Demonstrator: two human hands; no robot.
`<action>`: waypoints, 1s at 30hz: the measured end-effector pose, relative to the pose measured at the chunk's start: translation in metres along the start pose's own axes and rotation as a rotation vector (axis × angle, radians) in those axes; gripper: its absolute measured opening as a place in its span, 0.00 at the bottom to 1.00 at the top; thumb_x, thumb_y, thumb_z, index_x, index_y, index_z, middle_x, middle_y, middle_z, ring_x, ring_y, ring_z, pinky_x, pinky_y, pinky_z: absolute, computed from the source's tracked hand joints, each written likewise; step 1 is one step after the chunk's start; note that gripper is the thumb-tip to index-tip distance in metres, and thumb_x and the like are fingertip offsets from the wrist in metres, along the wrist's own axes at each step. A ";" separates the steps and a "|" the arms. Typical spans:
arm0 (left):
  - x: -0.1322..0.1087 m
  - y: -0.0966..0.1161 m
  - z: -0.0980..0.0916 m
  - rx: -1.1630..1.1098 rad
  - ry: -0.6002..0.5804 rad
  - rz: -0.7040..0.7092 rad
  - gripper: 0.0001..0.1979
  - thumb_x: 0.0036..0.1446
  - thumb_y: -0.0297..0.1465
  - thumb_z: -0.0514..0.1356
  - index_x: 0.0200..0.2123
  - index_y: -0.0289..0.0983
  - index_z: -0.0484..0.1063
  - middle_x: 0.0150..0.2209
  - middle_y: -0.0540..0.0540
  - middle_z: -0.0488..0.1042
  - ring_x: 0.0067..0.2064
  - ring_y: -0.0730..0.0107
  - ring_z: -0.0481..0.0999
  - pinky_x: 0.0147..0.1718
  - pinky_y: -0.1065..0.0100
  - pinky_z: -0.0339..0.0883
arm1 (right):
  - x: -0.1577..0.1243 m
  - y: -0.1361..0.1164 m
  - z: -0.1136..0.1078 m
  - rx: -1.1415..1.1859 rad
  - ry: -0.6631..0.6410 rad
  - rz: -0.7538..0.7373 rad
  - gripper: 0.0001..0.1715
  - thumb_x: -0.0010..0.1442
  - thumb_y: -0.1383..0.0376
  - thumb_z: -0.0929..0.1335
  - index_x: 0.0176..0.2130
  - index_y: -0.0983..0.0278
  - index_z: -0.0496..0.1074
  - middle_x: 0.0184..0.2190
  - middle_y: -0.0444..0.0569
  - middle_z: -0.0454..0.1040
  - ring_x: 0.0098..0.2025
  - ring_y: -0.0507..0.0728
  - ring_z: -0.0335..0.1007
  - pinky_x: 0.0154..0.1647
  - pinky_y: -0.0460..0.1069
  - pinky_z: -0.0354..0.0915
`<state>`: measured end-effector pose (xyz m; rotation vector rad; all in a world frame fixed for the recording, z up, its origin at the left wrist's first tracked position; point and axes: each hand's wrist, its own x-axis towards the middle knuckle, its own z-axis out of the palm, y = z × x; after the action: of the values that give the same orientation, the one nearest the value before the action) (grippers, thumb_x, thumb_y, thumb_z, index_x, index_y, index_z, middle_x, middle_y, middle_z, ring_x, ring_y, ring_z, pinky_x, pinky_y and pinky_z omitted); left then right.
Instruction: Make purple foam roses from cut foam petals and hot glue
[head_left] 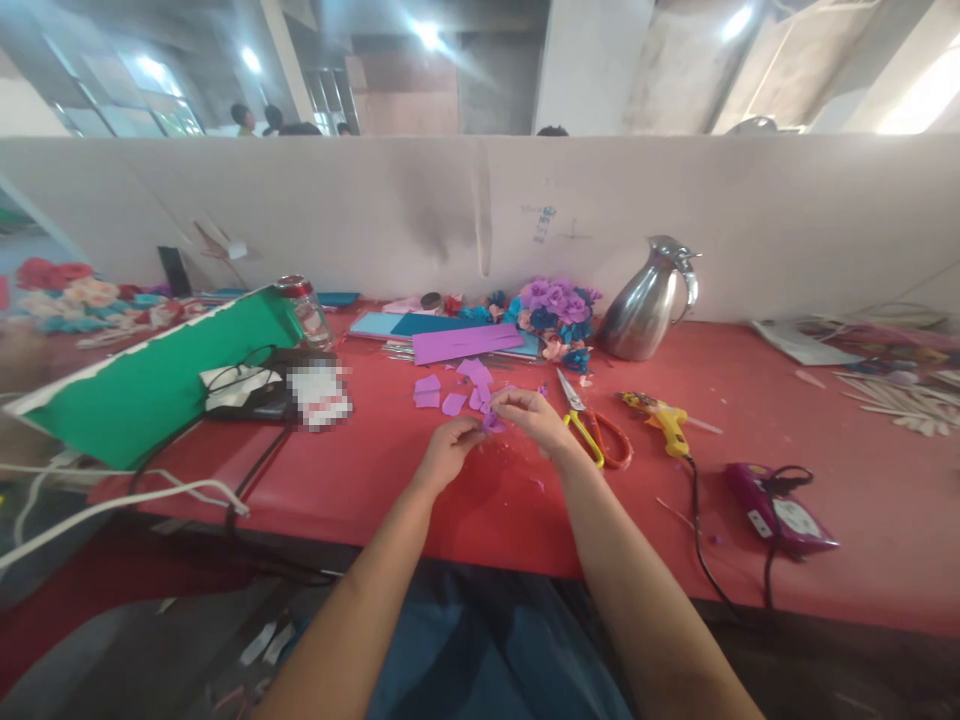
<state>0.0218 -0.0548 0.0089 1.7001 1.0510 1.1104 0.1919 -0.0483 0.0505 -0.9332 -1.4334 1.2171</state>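
Note:
Above the red table, my left hand [453,448] and my right hand [531,418] meet around a small purple paper flower [493,422]. Fingers of both hands are closed on it, pinching it from either side; its finer shape is too small to make out. Just beyond lie cut purple paper petals [453,403] and a stack of purple pieces [427,391]. Purple paper strips [465,343] rest behind them on blue sheets [420,324]. Scissors with red and yellow handles [600,432] lie to the right of my right hand.
A yellow glue gun [667,422] and a purple corded box [784,510] lie right. Behind stand a steel jug [646,305], a bunch of paper flowers [556,305] and a glass jar [306,315]. A green panel [165,385] and white cable [150,500] are left. A partition [337,210] closes the back.

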 end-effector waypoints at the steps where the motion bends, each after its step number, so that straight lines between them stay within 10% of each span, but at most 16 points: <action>1: 0.000 0.000 0.000 -0.014 0.012 -0.018 0.08 0.51 0.35 0.60 0.24 0.36 0.73 0.21 0.51 0.69 0.27 0.71 0.67 0.31 0.71 0.61 | 0.001 0.002 0.001 0.007 0.020 0.003 0.08 0.47 0.60 0.69 0.23 0.63 0.74 0.25 0.44 0.73 0.32 0.54 0.66 0.40 0.49 0.60; 6: 0.001 -0.001 -0.001 -0.122 0.156 -0.091 0.08 0.49 0.35 0.63 0.25 0.36 0.75 0.24 0.51 0.72 0.28 0.71 0.68 0.34 0.70 0.62 | 0.003 0.012 0.010 0.069 0.253 0.066 0.07 0.46 0.61 0.68 0.24 0.62 0.73 0.25 0.43 0.74 0.32 0.54 0.67 0.41 0.50 0.61; 13: -0.001 -0.006 -0.005 -0.302 0.274 -0.163 0.09 0.46 0.36 0.65 0.27 0.35 0.76 0.25 0.51 0.73 0.29 0.71 0.69 0.35 0.70 0.62 | -0.005 0.019 0.028 0.067 0.034 0.054 0.11 0.46 0.62 0.71 0.32 0.63 0.77 0.31 0.45 0.77 0.35 0.55 0.70 0.43 0.50 0.63; 19: -0.001 -0.003 -0.004 -0.251 0.243 -0.113 0.06 0.44 0.33 0.65 0.25 0.36 0.76 0.25 0.51 0.73 0.31 0.71 0.70 0.35 0.70 0.62 | -0.002 0.033 0.032 -0.181 0.091 -0.102 0.10 0.49 0.60 0.71 0.30 0.64 0.76 0.29 0.46 0.74 0.32 0.54 0.67 0.35 0.48 0.62; 25: 0.001 0.001 -0.004 -0.188 0.504 -0.036 0.10 0.49 0.37 0.62 0.32 0.37 0.76 0.34 0.48 0.75 0.35 0.69 0.72 0.38 0.69 0.63 | -0.002 0.037 0.034 -0.461 0.220 -0.202 0.05 0.51 0.64 0.69 0.30 0.62 0.76 0.31 0.46 0.73 0.28 0.52 0.65 0.31 0.46 0.61; 30: -0.004 0.010 -0.004 -0.133 0.411 0.003 0.09 0.52 0.38 0.60 0.29 0.37 0.72 0.26 0.51 0.72 0.30 0.71 0.70 0.32 0.71 0.62 | -0.003 0.039 0.034 -0.535 0.215 -0.211 0.04 0.51 0.67 0.67 0.28 0.62 0.74 0.28 0.45 0.72 0.28 0.52 0.66 0.32 0.46 0.62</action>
<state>0.0188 -0.0611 0.0181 1.4006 1.1912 1.5384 0.1580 -0.0506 0.0121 -1.1916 -1.6630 0.5613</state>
